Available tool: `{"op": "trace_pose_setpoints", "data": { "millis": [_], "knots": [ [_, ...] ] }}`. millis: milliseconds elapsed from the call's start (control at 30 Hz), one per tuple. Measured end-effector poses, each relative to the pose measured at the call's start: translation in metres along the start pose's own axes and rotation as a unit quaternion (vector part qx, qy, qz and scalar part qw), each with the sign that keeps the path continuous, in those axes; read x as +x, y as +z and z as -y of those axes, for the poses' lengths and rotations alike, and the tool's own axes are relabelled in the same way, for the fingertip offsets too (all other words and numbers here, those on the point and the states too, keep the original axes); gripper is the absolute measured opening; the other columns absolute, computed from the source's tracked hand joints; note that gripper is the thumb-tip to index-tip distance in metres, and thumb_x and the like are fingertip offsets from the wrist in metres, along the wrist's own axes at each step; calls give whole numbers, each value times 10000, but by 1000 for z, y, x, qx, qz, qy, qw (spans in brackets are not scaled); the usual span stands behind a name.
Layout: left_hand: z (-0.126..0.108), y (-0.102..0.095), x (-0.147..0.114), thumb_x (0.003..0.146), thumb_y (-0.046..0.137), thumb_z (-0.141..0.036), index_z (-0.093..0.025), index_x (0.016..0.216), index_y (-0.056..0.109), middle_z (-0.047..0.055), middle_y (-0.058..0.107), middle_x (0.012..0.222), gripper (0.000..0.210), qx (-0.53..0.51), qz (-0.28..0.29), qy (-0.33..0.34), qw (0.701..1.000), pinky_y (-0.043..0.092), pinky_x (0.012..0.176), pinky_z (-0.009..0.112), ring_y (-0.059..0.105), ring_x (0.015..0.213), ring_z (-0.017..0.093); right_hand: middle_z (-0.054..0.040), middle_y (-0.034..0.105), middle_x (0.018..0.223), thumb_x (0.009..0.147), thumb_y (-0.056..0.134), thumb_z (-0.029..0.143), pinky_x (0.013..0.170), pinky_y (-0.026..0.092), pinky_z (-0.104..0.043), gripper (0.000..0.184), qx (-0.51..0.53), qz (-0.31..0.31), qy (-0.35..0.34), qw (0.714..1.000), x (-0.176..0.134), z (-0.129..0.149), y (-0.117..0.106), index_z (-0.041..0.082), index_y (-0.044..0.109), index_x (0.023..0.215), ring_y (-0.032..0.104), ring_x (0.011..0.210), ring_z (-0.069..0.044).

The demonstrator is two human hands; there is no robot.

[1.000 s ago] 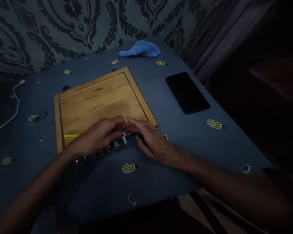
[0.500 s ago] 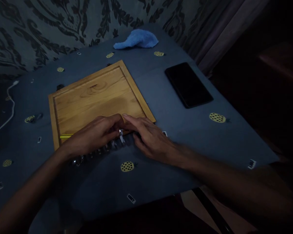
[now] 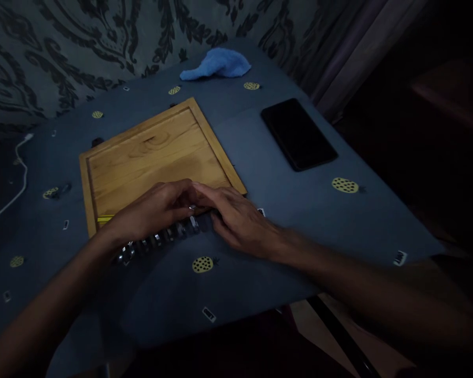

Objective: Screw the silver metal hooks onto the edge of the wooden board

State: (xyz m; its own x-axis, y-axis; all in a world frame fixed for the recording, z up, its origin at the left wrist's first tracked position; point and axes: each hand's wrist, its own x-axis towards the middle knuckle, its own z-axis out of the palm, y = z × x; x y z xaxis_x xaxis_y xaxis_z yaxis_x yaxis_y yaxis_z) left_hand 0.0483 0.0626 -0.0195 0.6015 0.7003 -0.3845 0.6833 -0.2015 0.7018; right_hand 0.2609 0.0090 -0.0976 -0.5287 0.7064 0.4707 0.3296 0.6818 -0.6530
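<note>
My left hand (image 3: pixel 151 212) is closed over the near edge of a framed wooden board (image 3: pixel 157 157), its thumb and fingers pinched together. At its thumb tip a small shiny metal piece (image 3: pixel 191 209) shows, mostly hidden. My right hand (image 3: pixel 240 223) comes in from the right, its bent fingers meeting the left fingertips; what they grip is hidden. Just below the left hand, several shiny metal pieces (image 3: pixel 157 239) lie in a row on the tablecloth along the board's near side. A yellow strip (image 3: pixel 105 218) pokes out from under the left wrist on the board.
Right of the board lies a dark phone or tablet (image 3: pixel 299 134). A crumpled blue cloth (image 3: pixel 222 64) sits at the back by the patterned curtain (image 3: pixel 114 37). A white cable (image 3: pixel 21 184) runs along the left. The blue tablecloth (image 3: pixel 267 278) ends at the front and right edges.
The view has shifted slightly, moving the cloth and phone a little left in the picture. Both hands stay together at the board's near edge, and more of the metal row shows.
</note>
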Motion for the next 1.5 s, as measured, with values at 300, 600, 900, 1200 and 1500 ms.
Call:
{"op": "trace_pose_setpoints", "data": {
  "millis": [300,600,900,1200,1500],
  "knots": [
    [8,-8,-26,907,610,-458,-198,1002,651,-1,641,775,280,15,-123,0,992,414,591,250,570,673,147,-116,689,1247,934,437,23,949,595,-475,619,-15,-21,-6,1000,-3,-5,3,204,416,1525,634,1156,-252],
    [71,-19,-96,982,444,-514,-227,1141,684,92,701,1178,406,240,-196,-38,950,516,977,439,640,1120,295,-105,728,1276,932,507,41,1008,569,-530,321,-66,-39,-57,995,-14,-6,2,206,688,1141,654,1216,-267],
    [94,-12,-115,990,453,-533,-245,1215,692,90,665,1191,437,231,-207,-49,949,533,969,417,632,1132,293,-106,732,1292,940,510,43,977,582,-538,366,-77,-30,-72,994,-17,2,7,190,705,1213,640,1222,-271],
    [96,-9,-121,932,487,-611,-222,1064,713,81,707,1063,470,190,-250,-79,946,510,837,363,662,969,268,-116,727,1307,929,508,35,1025,558,-517,447,-68,-12,-83,994,-16,-4,10,167,684,1318,604,1262,-260],
    [62,-6,-115,824,702,-473,-243,946,710,47,713,945,260,43,-379,-44,923,534,777,341,677,887,228,-109,714,1338,931,512,56,1043,537,-545,474,-78,19,-67,995,-15,-5,10,183,657,1364,592,1277,-269]
  ]
}}
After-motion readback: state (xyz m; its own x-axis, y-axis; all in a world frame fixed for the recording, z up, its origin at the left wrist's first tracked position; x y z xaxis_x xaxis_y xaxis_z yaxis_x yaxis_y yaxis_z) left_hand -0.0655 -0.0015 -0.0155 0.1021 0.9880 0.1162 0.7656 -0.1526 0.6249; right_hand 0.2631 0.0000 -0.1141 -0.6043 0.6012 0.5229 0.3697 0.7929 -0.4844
